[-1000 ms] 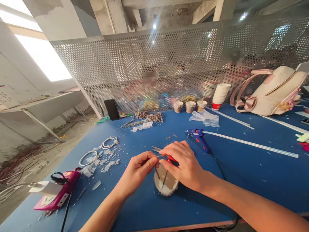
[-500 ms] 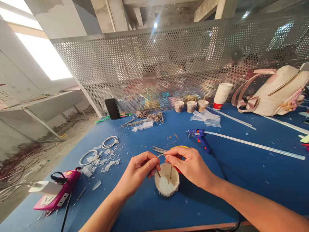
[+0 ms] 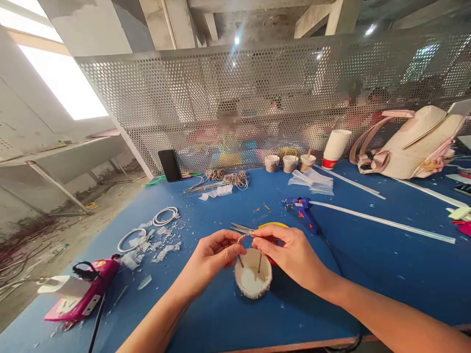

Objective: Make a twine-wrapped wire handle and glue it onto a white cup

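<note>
Between my two hands a thin twisted cord (image 3: 243,238) is bent into an arch, and its two ends hang down over a paper cup (image 3: 253,294) with a fuzzy, wrapped outside. My left hand (image 3: 215,252) pinches the cord's left side with thumb and forefinger. On the other side, my right hand (image 3: 289,247) grips it near the top of the arch. The cup stands on the table just below my fingers, its pale inside facing up. Scissors (image 3: 241,228) lie behind my hands, with their blades pointing left and their handles partly covered by my right hand.
A blue glue gun (image 3: 303,211) with a long glue stick lies to the right. Cups (image 3: 290,164), a phone (image 3: 170,165) and cord bundles (image 3: 235,179) line the back before a perforated screen (image 3: 184,98). A pink power strip (image 3: 84,294) and plastic scraps (image 3: 165,251) are at left.
The cord between my fingers has bowed into a rounder arch, and my left fingers have shifted slightly along it. The cup stays below. The view has shifted a little.
</note>
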{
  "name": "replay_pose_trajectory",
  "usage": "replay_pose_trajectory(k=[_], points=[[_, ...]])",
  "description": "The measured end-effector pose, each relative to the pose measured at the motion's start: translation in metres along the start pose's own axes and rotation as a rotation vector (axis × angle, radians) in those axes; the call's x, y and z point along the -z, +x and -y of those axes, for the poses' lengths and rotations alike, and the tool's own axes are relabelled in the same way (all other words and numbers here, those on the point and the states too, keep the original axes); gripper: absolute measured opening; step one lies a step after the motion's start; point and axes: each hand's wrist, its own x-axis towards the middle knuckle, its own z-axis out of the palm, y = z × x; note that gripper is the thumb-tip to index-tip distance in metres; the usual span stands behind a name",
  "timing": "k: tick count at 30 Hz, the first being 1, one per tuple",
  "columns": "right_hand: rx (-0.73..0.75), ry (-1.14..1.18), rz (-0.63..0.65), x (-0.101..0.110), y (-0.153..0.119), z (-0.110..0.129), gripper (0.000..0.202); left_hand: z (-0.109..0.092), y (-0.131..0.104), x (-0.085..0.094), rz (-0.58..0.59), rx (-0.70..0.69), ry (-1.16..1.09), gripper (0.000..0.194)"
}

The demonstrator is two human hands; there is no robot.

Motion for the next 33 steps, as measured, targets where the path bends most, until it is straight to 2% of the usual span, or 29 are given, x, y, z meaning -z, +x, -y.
replay_pose_trajectory(k=[6, 12, 17, 20, 23, 25, 28, 30, 33], points=[[-0.029, 0.039, -0.007, 0.001, -0.006, -0.004, 0.014, 0.003, 0.001, 0.000, 0.037, -0.009, -0.022, 0.027], [-0.033, 0.090, -0.025, 0.001, -0.011, -0.012, 0.014, 0.003, 0.001, -0.005, 0.007, -0.014, -0.086, 0.029], [-0.029, 0.099, -0.011, 0.005, -0.013, -0.011, 0.014, 0.004, 0.000, -0.006, 0.028, -0.016, -0.039, 0.030], [-0.049, 0.120, 0.004, 0.006, -0.013, -0.013, 0.015, 0.003, -0.001, -0.003, 0.014, -0.022, 0.006, 0.030], [-0.051, 0.136, -0.005, 0.006, -0.014, -0.014, 0.015, -0.002, -0.003, 0.008, -0.003, -0.063, 0.074, 0.040], [-0.052, 0.147, -0.019, 0.007, -0.015, -0.015, 0.014, -0.006, -0.004, 0.019, 0.106, -0.070, 0.199, 0.041], [-0.029, 0.113, -0.040, 0.007, -0.016, -0.014, 0.015, -0.009, -0.006, 0.029, 0.280, -0.082, 0.400, 0.067], [0.015, 0.045, -0.055, 0.007, -0.017, -0.012, 0.013, -0.007, -0.006, 0.028, 0.336, -0.057, 0.491, 0.078], [0.088, -0.040, -0.073, 0.007, -0.018, -0.009, 0.010, -0.002, -0.005, 0.018, 0.363, 0.009, 0.515, 0.076]])
